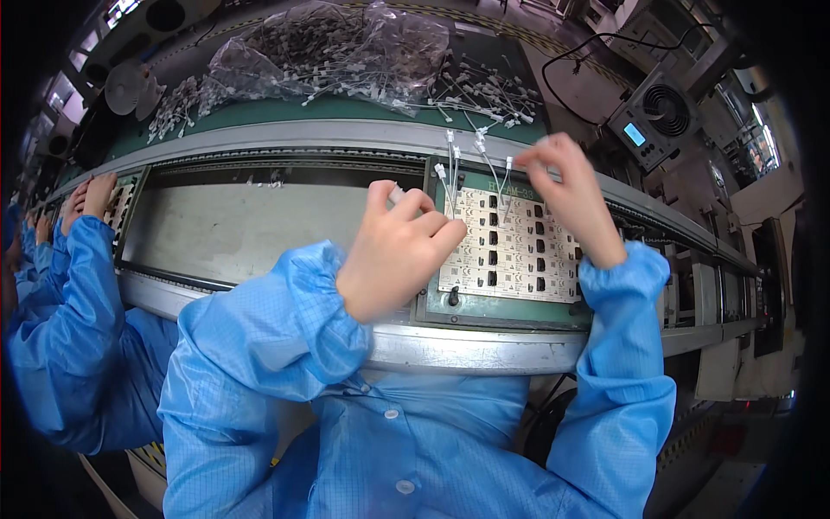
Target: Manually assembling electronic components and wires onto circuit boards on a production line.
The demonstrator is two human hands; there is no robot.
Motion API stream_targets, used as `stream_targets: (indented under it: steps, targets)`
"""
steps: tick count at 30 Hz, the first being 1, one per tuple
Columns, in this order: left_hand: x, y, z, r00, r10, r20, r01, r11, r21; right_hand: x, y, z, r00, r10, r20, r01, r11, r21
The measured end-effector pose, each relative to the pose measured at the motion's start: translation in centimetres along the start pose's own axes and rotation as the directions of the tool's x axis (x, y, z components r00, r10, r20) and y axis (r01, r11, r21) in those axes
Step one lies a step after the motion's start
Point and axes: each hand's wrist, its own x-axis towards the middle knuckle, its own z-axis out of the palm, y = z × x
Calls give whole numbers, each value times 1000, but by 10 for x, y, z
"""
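Note:
My left hand is closed at the left edge of the board panel, its fingers curled around a small white piece, apparently a connector. Slightly blurred, my right hand is above the panel's far right part, fingertips pinched at the white plug of a wire lead. The white circuit board panel, with rows of black components, lies in a green carrier. Several wire leads with white plugs stand up from its far edge. My left fingers hide the panel's near-left corner region.
A clear plastic bag of wire leads lies on the green bench beyond the metal rail; loose leads spread beside it. A device with a fan and lit display stands far right. At left, a co-worker's hands work over another board.

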Motion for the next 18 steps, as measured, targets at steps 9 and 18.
stream_targets:
  steps: [9, 18]
  targets:
    - [-3, 13, 3, 992, -120, 35, 120, 993, 4, 86, 15, 44, 986, -160, 52, 161, 987, -25]
    - [-4, 12, -1, 971, -202, 128, 216, 970, -110, 118, 11, 87, 985, 24, 171, 27, 957, -290]
